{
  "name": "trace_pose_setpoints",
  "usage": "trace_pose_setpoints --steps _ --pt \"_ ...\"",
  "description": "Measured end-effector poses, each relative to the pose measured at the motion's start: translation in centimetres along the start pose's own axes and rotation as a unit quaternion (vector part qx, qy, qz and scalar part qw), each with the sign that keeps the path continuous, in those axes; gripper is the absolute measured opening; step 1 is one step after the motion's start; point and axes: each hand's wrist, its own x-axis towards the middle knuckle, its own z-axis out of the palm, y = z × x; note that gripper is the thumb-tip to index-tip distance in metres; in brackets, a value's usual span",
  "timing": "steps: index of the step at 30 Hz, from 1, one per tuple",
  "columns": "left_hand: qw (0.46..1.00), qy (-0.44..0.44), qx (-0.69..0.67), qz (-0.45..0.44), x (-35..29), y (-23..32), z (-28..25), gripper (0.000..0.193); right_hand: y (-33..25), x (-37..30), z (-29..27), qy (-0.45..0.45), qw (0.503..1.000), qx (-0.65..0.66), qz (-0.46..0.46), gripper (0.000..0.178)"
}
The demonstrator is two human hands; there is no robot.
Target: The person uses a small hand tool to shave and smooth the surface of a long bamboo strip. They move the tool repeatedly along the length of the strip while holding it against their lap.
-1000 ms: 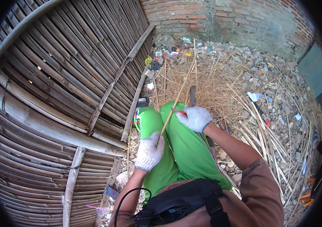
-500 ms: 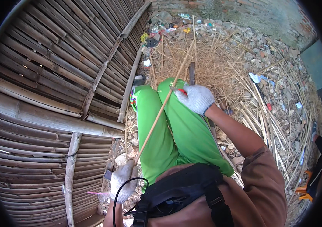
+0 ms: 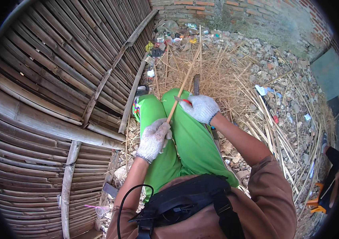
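Note:
My left hand (image 3: 153, 137), in a whitish knitted glove, is closed around a thin bamboo strip (image 3: 184, 83) above my left thigh. The strip slants away from me, over my right knee, toward the straw. My right hand (image 3: 204, 108), gloved too, rests at the right knee and grips a knife (image 3: 186, 102) with a red handle. Its short blade lies against the strip, a little beyond my left hand. The strip's near end is hidden by my left hand and arm.
A bamboo slat wall (image 3: 58, 115) stands close on my left. Straw shavings (image 3: 221, 73) and rubble cover the ground ahead. Split bamboo strips (image 3: 275, 131) lie on the right. A brick wall (image 3: 253, 20) closes the far side. Another person's dark sleeve (image 3: 334, 163) shows at far right.
My left hand has moved forward from beside my hip to above my thigh, close to my right hand. Less strip shows between the hands. My right hand stays at the knee with the knife.

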Motion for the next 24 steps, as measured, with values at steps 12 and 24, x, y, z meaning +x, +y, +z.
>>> trace_pose_setpoints --steps 12,24 --pt "0.998 0.05 0.011 -0.04 -15.5 -4.6 -6.1 0.04 0.3 -0.5 0.3 0.004 0.999 0.008 0.038 0.068" --pt "0.961 0.052 0.214 0.165 -3.5 -3.3 -3.3 0.028 0.2 0.0 0.6 0.016 1.0 0.002 0.003 0.063"
